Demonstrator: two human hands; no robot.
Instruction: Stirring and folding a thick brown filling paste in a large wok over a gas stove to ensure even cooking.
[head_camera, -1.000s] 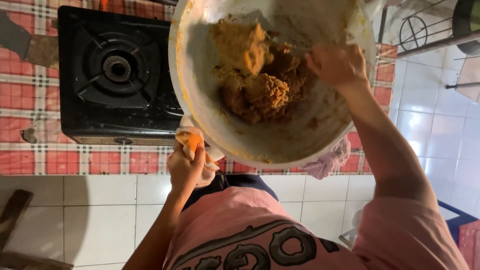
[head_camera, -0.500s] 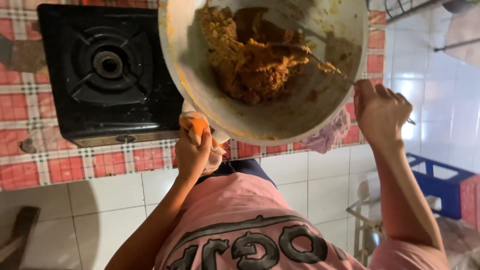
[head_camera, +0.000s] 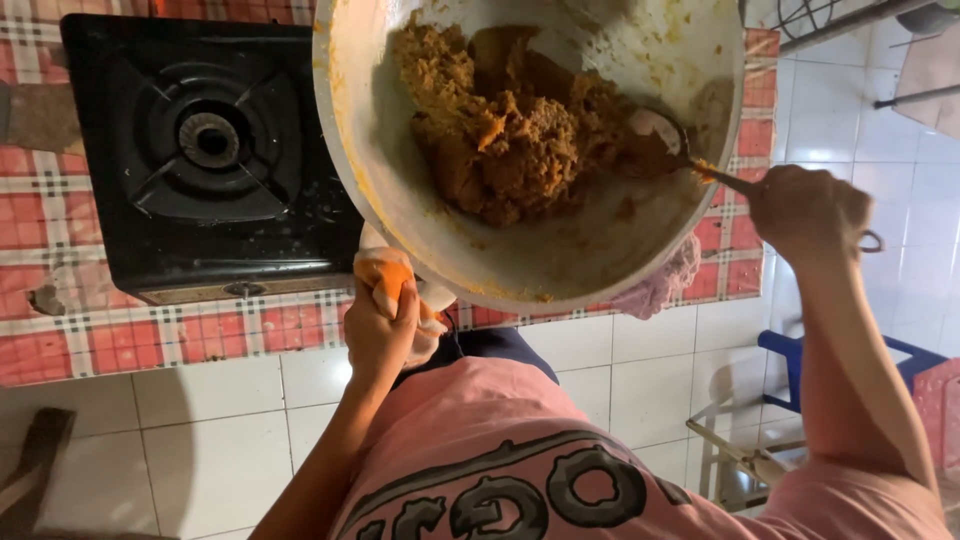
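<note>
At the front edge of the red-and-white checked tiled counter (head_camera: 200, 335), a large round pale metal wok (head_camera: 440, 240) is tipped up so that its open mouth faces the camera, which lets the contents be seen and reached from above. The left hand (head_camera: 385, 325) is wrapped tight around the wok's handle through a folded orange cloth (head_camera: 385, 275), a grip that reads as a guard against heat and a brace to keep the wide pan from turning. The right hand (head_camera: 805, 210), closed around the thin shaft of a long metal spoon (head_camera: 665, 140), holds it near the wok's right rim, the bowl of the spoon sunk into the food.

Inside the wok lies a thick, clumpy brown-orange paste (head_camera: 510, 130), heaped toward the middle and upper part; the lower wall is smeared thin with orange residue, with bare metal showing through.

Toward the counter's left end stands a black single-burner gas stove (head_camera: 210, 150), with nothing on its pan support. A pink cloth (head_camera: 660, 285) hangs at the counter's front edge, under the wok's right side.
</note>
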